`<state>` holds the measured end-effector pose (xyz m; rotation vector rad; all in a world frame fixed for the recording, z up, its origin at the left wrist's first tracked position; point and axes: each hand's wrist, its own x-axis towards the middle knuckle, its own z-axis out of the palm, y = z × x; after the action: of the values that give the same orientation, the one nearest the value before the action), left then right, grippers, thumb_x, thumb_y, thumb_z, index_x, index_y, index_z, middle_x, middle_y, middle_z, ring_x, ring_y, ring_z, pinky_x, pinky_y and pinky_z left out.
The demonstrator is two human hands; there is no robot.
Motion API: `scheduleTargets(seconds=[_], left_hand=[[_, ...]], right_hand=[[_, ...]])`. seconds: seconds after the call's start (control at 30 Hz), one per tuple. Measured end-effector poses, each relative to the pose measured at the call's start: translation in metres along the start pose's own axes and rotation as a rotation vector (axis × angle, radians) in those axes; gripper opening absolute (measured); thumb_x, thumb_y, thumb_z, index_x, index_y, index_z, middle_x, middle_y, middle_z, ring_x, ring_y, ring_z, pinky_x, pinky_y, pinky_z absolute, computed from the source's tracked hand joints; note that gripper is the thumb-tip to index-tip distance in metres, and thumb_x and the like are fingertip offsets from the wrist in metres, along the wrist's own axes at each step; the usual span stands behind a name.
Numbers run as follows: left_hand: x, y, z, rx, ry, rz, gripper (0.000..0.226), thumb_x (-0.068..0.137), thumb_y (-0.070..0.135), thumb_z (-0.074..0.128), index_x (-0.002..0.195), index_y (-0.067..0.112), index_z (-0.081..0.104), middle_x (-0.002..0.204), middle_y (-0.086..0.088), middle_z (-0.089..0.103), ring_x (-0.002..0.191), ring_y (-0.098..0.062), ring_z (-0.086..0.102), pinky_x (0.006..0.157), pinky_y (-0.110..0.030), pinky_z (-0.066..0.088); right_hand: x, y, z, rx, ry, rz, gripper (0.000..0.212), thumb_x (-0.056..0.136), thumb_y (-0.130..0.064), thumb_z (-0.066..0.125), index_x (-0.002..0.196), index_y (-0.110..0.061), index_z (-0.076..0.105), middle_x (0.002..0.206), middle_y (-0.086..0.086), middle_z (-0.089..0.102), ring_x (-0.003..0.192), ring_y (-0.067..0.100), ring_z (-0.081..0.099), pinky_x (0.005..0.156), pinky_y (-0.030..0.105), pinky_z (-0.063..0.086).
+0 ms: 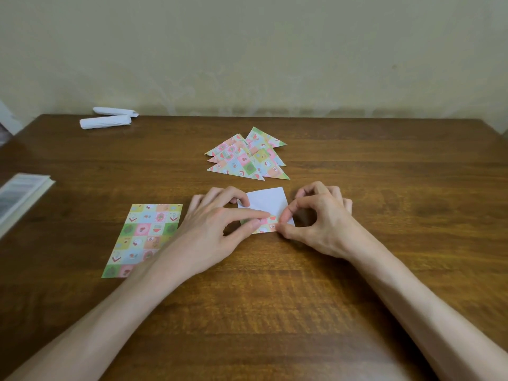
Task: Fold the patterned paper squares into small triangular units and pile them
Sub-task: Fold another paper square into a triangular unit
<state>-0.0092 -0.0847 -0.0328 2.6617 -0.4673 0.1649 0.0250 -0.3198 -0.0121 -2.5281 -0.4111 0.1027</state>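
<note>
Right now the paper (268,202) lies white side up between both hands, its near edge folded up. The left hand (214,229) presses the fold with straight fingers; the right hand (316,221) pinches its right end. The pile of triangles (247,158) sits just beyond.

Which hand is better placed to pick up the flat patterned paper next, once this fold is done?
Left, probably. The flat patterned paper lies just beside the left hand, while the right hand pinches the half-folded sheet on the far side and would have to cross over.
</note>
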Motion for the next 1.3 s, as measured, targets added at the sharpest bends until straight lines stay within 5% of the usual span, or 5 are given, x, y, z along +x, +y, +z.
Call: scheduleTargets(seconds=[0.63, 0.87, 1.3], left_hand=[[0.005, 0.003, 0.002, -0.034, 0.034, -0.041, 0.034, 0.086, 0.070, 0.056, 0.117, 0.061, 0.068, 0.117, 0.028, 0.047, 0.115, -0.002, 0.040, 0.094, -0.034, 0.028], [0.003, -0.013, -0.012, -0.155, -0.032, -0.046, 0.048, 0.090, 0.050, 0.073, 0.136, 0.050, 0.059, 0.129, 0.029, 0.056, 0.129, 0.003, 0.042, 0.108, -0.037, 0.031], [0.003, -0.013, -0.013, -0.115, -0.037, -0.023, 0.052, 0.088, 0.057, 0.069, 0.138, 0.048, 0.058, 0.131, 0.029, 0.054, 0.131, 0.002, 0.042, 0.108, -0.040, 0.033]], right_hand=[[-0.004, -0.006, 0.017, -0.083, 0.136, -0.021, 0.041, 0.068, -0.076, 0.070, 0.078, -0.036, 0.066, 0.111, -0.017, 0.042, 0.114, 0.011, 0.030, 0.093, 0.034, 0.019], [-0.004, -0.007, 0.024, -0.140, 0.179, -0.018, 0.042, 0.069, -0.074, 0.070, 0.078, -0.034, 0.064, 0.112, -0.016, 0.042, 0.117, 0.014, 0.033, 0.093, 0.034, 0.019], [-0.003, -0.012, 0.035, -0.176, 0.214, -0.062, 0.050, 0.065, -0.085, 0.055, 0.078, -0.037, 0.057, 0.111, -0.014, 0.041, 0.115, 0.013, 0.034, 0.094, 0.034, 0.021]])
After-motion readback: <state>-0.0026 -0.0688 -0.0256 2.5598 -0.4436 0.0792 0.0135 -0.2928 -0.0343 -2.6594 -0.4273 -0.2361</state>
